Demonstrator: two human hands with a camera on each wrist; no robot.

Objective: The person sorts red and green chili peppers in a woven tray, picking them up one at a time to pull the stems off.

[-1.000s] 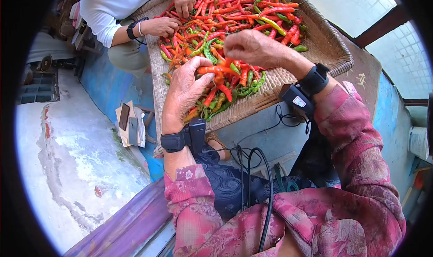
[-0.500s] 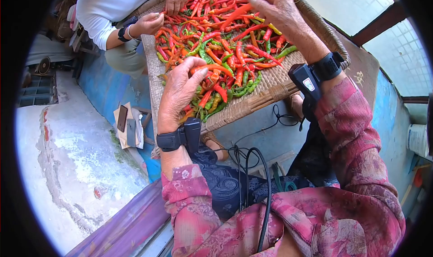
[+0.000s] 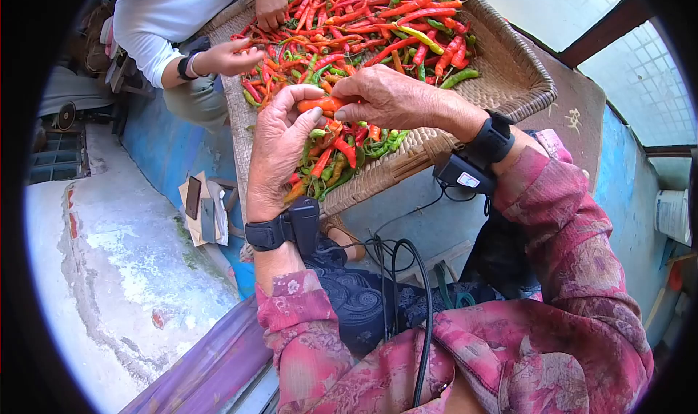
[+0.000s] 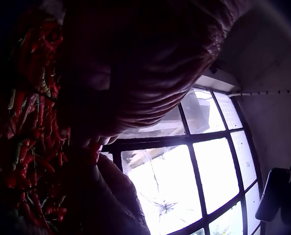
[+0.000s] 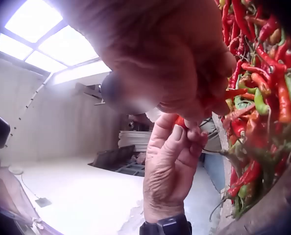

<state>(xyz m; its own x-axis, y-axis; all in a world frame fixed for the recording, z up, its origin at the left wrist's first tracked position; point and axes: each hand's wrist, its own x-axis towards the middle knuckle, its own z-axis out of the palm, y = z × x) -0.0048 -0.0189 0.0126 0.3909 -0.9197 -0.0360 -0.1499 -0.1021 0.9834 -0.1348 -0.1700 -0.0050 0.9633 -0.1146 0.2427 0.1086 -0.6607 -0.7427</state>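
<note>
- Head view: your left hand (image 3: 278, 141) grips an orange-red pepper (image 3: 318, 105) by one end.
- Your right hand (image 3: 396, 100) pinches its other end.
- The pepper is between them, above a woven tray (image 3: 503, 72) of heaped peppers (image 3: 436, 27).

- We identify the short orange pepper (image 3: 320, 104) as smooth and glossy.
- We record the heap of slender red, green and yellow peppers (image 3: 363, 25) as glossy-skinned.
- We class the brown rimmed tray (image 3: 502, 69) as woven, fibre-like, rough and matt.
- We list the pink floral-patterned shirt (image 3: 582, 232) as soft, creased, matt cloth.
- We list the purple draped sheet (image 3: 211, 356) as thin, wrinkled cloth.
- We rate the black box-shaped wrist unit (image 3: 305, 221) as smooth plastic.
- We rate the thick black cable (image 3: 429, 319) as smooth, slightly shiny, plastic-like.
- We describe the mottled white-and-grey surface (image 3: 145, 254) as plaster-like, rough and flaking.
</note>
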